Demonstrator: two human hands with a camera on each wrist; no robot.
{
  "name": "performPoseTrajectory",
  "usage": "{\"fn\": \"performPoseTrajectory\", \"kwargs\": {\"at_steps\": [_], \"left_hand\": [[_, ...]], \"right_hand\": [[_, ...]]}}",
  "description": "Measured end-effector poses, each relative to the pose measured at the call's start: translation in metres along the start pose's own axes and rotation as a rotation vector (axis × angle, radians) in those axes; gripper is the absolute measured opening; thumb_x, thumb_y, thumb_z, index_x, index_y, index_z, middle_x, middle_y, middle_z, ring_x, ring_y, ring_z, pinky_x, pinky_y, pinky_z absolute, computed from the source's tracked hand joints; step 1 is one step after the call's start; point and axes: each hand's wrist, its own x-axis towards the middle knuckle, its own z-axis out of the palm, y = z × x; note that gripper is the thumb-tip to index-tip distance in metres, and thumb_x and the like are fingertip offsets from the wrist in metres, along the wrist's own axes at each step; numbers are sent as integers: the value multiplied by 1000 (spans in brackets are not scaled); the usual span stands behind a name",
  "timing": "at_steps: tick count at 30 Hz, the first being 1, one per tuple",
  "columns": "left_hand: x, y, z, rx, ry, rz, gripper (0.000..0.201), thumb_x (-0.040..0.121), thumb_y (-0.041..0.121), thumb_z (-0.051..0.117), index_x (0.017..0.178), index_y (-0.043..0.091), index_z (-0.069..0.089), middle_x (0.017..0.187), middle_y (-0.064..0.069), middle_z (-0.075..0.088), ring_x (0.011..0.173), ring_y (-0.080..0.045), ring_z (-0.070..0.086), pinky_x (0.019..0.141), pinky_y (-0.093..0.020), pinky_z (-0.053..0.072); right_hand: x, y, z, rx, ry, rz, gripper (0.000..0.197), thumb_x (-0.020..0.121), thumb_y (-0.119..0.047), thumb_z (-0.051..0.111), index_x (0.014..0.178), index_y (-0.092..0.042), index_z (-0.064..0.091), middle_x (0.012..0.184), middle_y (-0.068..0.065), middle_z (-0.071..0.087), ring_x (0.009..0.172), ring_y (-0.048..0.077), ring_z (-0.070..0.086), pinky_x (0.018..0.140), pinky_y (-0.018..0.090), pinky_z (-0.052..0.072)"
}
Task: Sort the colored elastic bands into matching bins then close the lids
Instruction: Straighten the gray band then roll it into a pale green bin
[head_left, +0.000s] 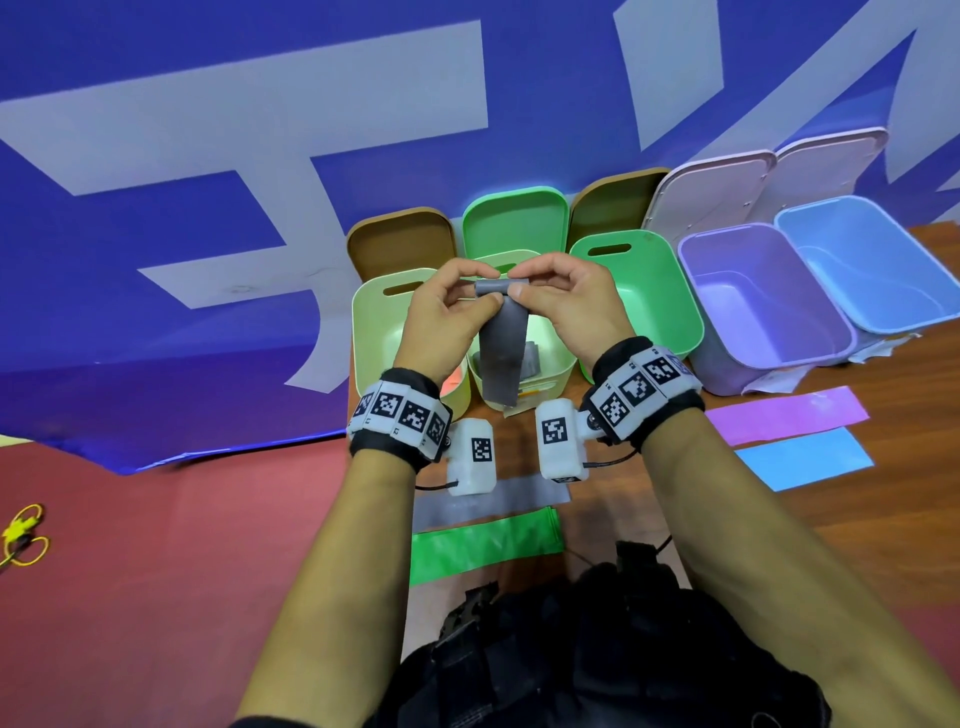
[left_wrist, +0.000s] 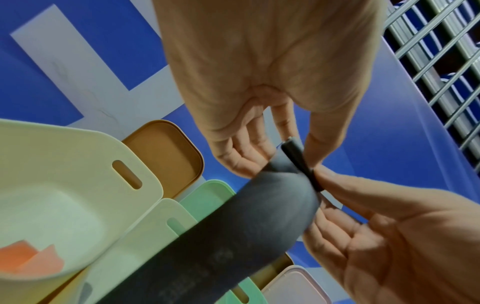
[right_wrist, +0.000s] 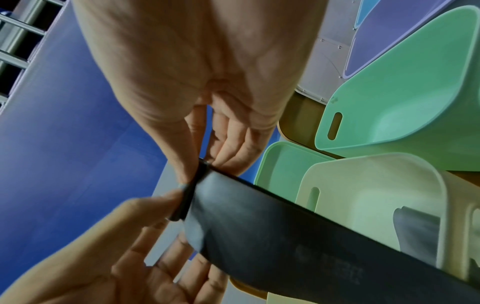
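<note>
Rolling up the grey band (head_left: 500, 332): both hands, left (head_left: 447, 312) and right (head_left: 566, 306), have fingers pinched on its top edge, likely so it packs small. Its tail hangs below the fingers, over the pale bin (head_left: 558, 364) with grey already inside.

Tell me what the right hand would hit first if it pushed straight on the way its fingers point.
Probably the left hand: the right hand points at it, both pinching the grey band's rolled end.

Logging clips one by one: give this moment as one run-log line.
stage: rolling grey band | left hand: pinches roll | right hand: pinches roll | position: above pale middle bin | lids: open
</note>
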Motion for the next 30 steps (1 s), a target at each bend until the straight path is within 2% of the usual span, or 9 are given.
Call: {"fn": "performPoseTrajectory", "kwargs": {"at_steps": [2,6,11,14,17,20,26,28,30], "left_hand": [[-1,0,0,-6,-3,-28,14,90,7,63,100,17,65,87,-34,61,79,-21,57,72,-33,48],[-2,1,-1,-7,20,-12,10,94,5,60,97,12,66,84,-14,69,79,-14,63,73,-29,51],[-3,5,-1,-16,27,22,13,91,-1,61,100,8,65,95,-14,71,89,-17,66,74,-21,51],[-3,8,-1,-4,35,33,18,89,-6,60,102,6,63,88,-7,68,83,-11,65,70,-17,51],[-4,6,-1,1,34,0,16,92,1,60,106,9,62,71,-18,58,68,-15,54,63,-23,44],[-5,6,0,40,18,-1,9,95,11,60,102,11,65,77,-33,56,71,-22,50,65,-30,42],[-7,8,0,7,-6,27,15,90,-5,59,102,4,63,100,-14,69,90,-13,66,71,-18,51],[-8,9,0,14,-12,45,19,89,-7,59,102,6,63,100,-9,68,91,-14,64,72,-18,51],[-9,10,1,20,-14,53,20,89,-7,59,102,8,63,95,-7,66,88,-12,62,71,-17,49]], "right_hand": [[0,-1,0,-2,4,-3,15,83,5,71,97,0,71,88,8,71,80,11,66,78,19,53],[-1,-1,1,-16,-6,3,17,81,6,72,97,-2,71,92,8,73,84,13,69,79,21,54],[-3,-3,1,16,-37,4,19,85,4,67,98,-9,71,96,7,71,89,12,67,85,27,56],[-4,-2,2,26,-37,13,17,87,1,65,97,-11,71,100,16,72,92,19,67,89,36,58],[-5,-1,4,15,-17,5,16,86,3,67,99,-5,70,99,20,72,89,18,67,88,35,57],[-6,-2,3,7,-8,-12,18,84,7,66,101,1,69,95,11,71,88,12,66,86,25,56],[-8,-3,2,-9,-38,-19,21,84,6,63,99,-7,71,98,4,70,91,10,65,88,29,55],[-9,-3,2,3,-52,-16,18,87,2,63,99,-9,71,97,5,71,91,12,65,89,32,56],[-9,-4,2,-5,-45,-24,18,88,4,62,100,-5,70,95,5,71,88,9,66,86,27,56]]}}
